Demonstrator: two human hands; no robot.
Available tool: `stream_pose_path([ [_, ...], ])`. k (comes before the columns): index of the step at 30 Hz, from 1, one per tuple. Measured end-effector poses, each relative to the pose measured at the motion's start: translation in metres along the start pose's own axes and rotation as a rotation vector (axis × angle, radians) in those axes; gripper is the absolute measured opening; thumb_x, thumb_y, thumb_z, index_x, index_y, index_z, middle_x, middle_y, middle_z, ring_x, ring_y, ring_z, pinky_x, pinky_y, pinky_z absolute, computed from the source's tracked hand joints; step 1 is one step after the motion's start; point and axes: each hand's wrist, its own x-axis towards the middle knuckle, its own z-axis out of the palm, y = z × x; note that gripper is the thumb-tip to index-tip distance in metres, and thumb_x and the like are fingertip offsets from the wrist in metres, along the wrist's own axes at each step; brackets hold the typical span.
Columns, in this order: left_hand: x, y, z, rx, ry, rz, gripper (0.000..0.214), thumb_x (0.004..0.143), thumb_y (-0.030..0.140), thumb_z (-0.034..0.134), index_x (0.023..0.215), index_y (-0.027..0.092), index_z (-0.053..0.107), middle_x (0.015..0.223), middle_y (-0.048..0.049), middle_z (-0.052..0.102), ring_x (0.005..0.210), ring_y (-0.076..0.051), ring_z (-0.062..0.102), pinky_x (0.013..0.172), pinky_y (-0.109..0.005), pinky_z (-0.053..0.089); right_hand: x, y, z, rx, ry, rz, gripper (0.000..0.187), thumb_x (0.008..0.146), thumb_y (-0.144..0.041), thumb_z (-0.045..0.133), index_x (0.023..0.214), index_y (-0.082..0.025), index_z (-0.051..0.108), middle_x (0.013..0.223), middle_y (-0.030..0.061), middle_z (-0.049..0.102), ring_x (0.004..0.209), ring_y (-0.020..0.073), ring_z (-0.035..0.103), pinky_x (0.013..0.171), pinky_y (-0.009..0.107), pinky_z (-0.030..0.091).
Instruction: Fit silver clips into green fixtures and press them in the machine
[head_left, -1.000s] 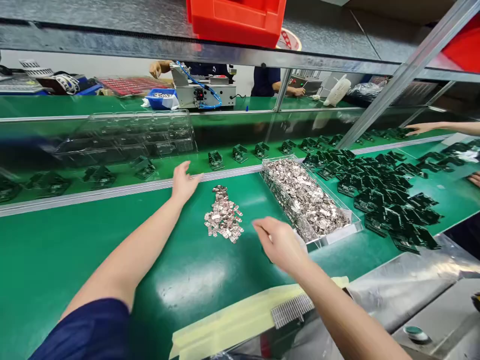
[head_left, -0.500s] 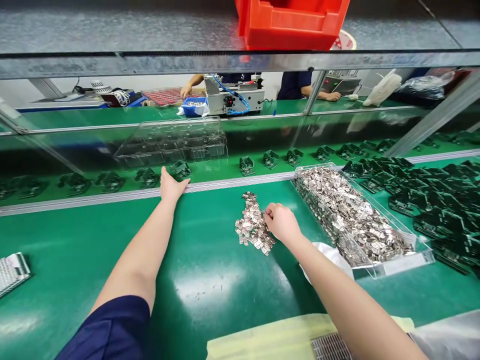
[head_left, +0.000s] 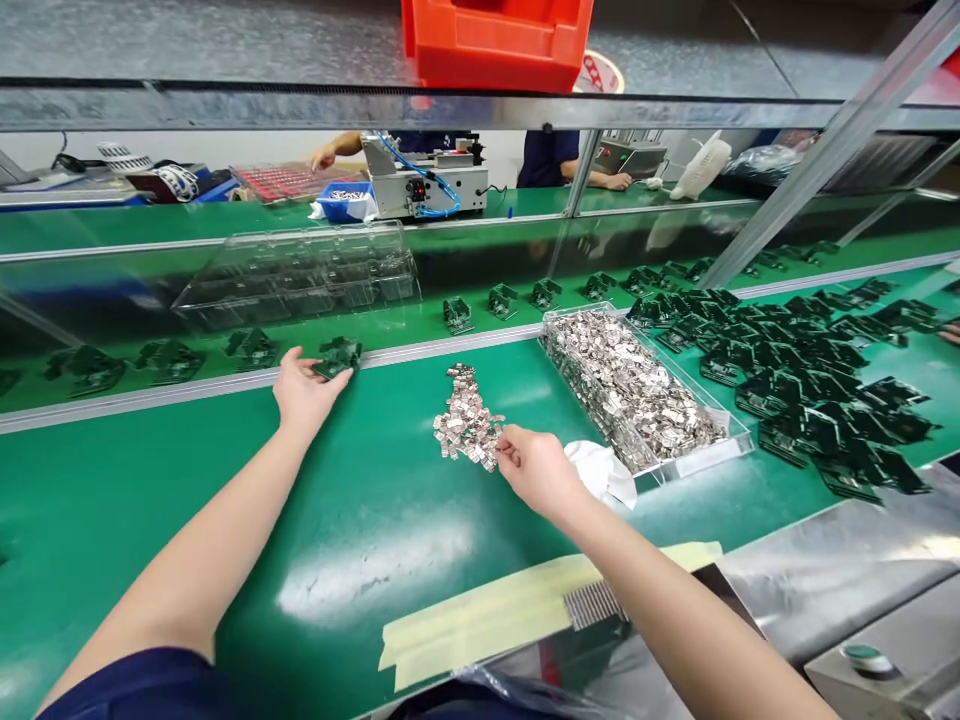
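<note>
My left hand [head_left: 302, 390] reaches to the metal rail of the conveyor and grips a small dark green part [head_left: 337, 357] at its fingertips. My right hand [head_left: 534, 468] is closed in a pinch at the near edge of a small heap of shiny metal clips [head_left: 466, 425] on the green bench; what the fingers hold is too small to make out. A clear tray [head_left: 697, 455] full of the same metal clips stands just to the right of that hand.
More dark green parts ride the belt [head_left: 112, 368] and lie heaped at right [head_left: 810, 390]. A clear blister tray [head_left: 300, 275] sits behind the belt. A white cloth [head_left: 600, 470] lies by the tray. Other people work beyond the far bench [head_left: 570, 160]. A red bin [head_left: 495, 40] sits overhead.
My left hand slid along the rail and closed on a green part. My right hand came from open bench to the clip heap and stays pinched at its edge.
</note>
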Motion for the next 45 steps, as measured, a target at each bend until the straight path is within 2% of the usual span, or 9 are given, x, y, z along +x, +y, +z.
stream_pose_path([
  [5, -0.093, -0.004, -0.037, 0.066, -0.118, 0.03, 0.101, 0.058, 0.055, 0.079, 0.141, 0.025, 0.03, 0.115, -0.009, 0.063, 0.091, -0.027, 0.069, 0.088, -0.045, 0.055, -0.023, -0.007, 0.013, -0.037, -0.087, -0.061, 0.021, 0.089, -0.006, 0.049, 0.101, -0.016, 0.064, 0.09, 0.0073, 0.067, 0.079, 0.0197, 0.063, 0.065, 0.025, 0.036],
  [10, -0.138, 0.001, -0.06, 0.354, -0.249, 0.004, 0.111, 0.058, 0.069, 0.073, 0.148, 0.025, 0.025, 0.111, -0.0136, 0.065, 0.107, -0.04, 0.063, 0.087, -0.055, 0.053, -0.028, -0.006, 0.014, -0.071, -0.115, -0.098, 0.04, 0.092, -0.007, 0.045, 0.126, -0.023, 0.06, 0.097, 0.0072, 0.066, 0.083, 0.0205, 0.064, 0.071, 0.026, 0.04],
  [16, -0.128, -0.027, -0.074, 0.248, -0.315, 0.219, 0.111, 0.056, 0.067, 0.075, 0.147, 0.021, 0.031, 0.141, -0.0176, 0.048, 0.127, -0.038, 0.05, 0.104, -0.051, 0.045, -0.034, 0.0, 0.01, -0.044, -0.127, -0.067, 0.027, 0.094, -0.014, 0.053, 0.115, -0.022, 0.068, 0.095, 0.0062, 0.064, 0.084, 0.0189, 0.064, 0.075, 0.025, 0.043],
  [20, -0.098, -0.039, -0.081, 0.161, -0.613, 0.356, 0.113, 0.064, 0.061, 0.073, 0.154, 0.027, 0.013, 0.161, -0.0121, 0.02, 0.146, -0.036, 0.025, 0.116, -0.052, 0.028, -0.036, 0.001, 0.012, -0.019, -0.124, -0.044, 0.022, 0.093, -0.022, 0.061, 0.114, -0.021, 0.069, 0.099, 0.0059, 0.063, 0.085, 0.0178, 0.064, 0.076, 0.025, 0.045],
  [24, -0.081, -0.03, -0.079, 0.105, -0.801, 0.364, 0.109, 0.067, 0.059, 0.072, 0.154, 0.033, 0.011, 0.159, -0.0086, 0.028, 0.146, -0.034, 0.026, 0.114, -0.048, 0.032, -0.037, -0.002, 0.017, -0.005, -0.113, -0.042, 0.017, 0.094, -0.022, 0.06, 0.107, -0.02, 0.07, 0.101, 0.006, 0.061, 0.089, 0.0179, 0.064, 0.08, 0.025, 0.045],
  [31, -0.097, -0.024, -0.066, -0.077, -0.586, 0.245, 0.087, 0.059, 0.055, 0.079, 0.133, 0.025, 0.046, 0.139, -0.0122, 0.052, 0.129, -0.034, 0.051, 0.109, -0.05, 0.042, -0.031, -0.008, 0.023, 0.054, -0.094, -0.005, 0.004, 0.087, -0.011, 0.065, 0.086, -0.014, 0.067, 0.093, 0.0073, 0.062, 0.079, 0.0187, 0.063, 0.072, 0.027, 0.044],
  [37, -0.15, 0.018, -0.042, -0.621, -0.49, -0.038, 0.075, 0.046, 0.044, 0.089, 0.104, 0.023, 0.045, 0.118, -0.0095, 0.063, 0.108, -0.03, 0.067, 0.097, -0.049, 0.054, -0.043, 0.0, 0.011, 0.195, 0.012, 0.04, 0.009, 0.085, -0.007, 0.062, 0.088, -0.016, 0.064, 0.085, 0.0056, 0.065, 0.08, 0.018, 0.065, 0.075, 0.028, 0.048],
  [43, -0.225, 0.084, -0.013, -0.905, -0.919, -0.172, 0.061, 0.06, 0.034, 0.086, 0.105, 0.024, 0.045, 0.109, -0.0055, 0.066, 0.094, -0.023, 0.072, 0.089, -0.042, 0.06, -0.117, 0.012, -0.002, 1.075, 0.342, 0.319, 0.027, 0.082, -0.043, 0.069, 0.086, -0.017, 0.065, 0.074, 0.0042, 0.068, 0.072, 0.02, 0.069, 0.064, 0.029, 0.055],
  [45, -0.246, 0.099, -0.004, -0.988, -1.04, -0.134, 0.059, 0.066, 0.033, 0.083, 0.11, 0.025, 0.044, 0.11, -0.0049, 0.065, 0.091, -0.02, 0.071, 0.086, -0.039, 0.061, -0.143, 0.011, -0.002, 1.149, 0.457, 0.355, 0.027, 0.077, -0.044, 0.075, 0.082, -0.018, 0.069, 0.078, 0.0047, 0.07, 0.075, 0.0189, 0.067, 0.065, 0.028, 0.054],
])
